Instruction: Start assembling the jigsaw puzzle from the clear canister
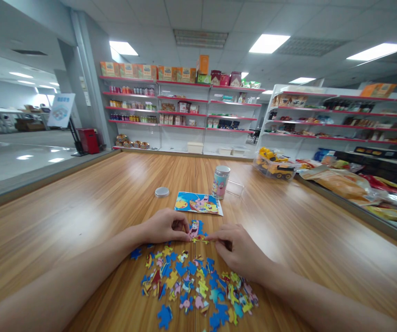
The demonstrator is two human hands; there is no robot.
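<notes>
My left hand (pixel 165 226) and my right hand (pixel 235 246) rest on a wooden table (pixel 81 207), their fingertips pinched from both sides on a small joined cluster of puzzle pieces (pixel 196 230). Several loose, bright blue, yellow and pink puzzle pieces (pixel 191 286) lie scattered on the wood just in front of my hands. Beyond the cluster lies a printed cartoon reference picture (pixel 198 203). A round tin can (pixel 221 182) with a cartoon label stands behind it, and its silver lid (pixel 161 192) lies to the left.
A clear plastic box with yellow toy trucks (pixel 274 168) stands at the table's far right. Snack bags (pixel 344 182) are piled along the right edge. White shelves with red edging (pixel 184 110) hold boxes and bottles behind. A red bin (pixel 88 140) stands at the left.
</notes>
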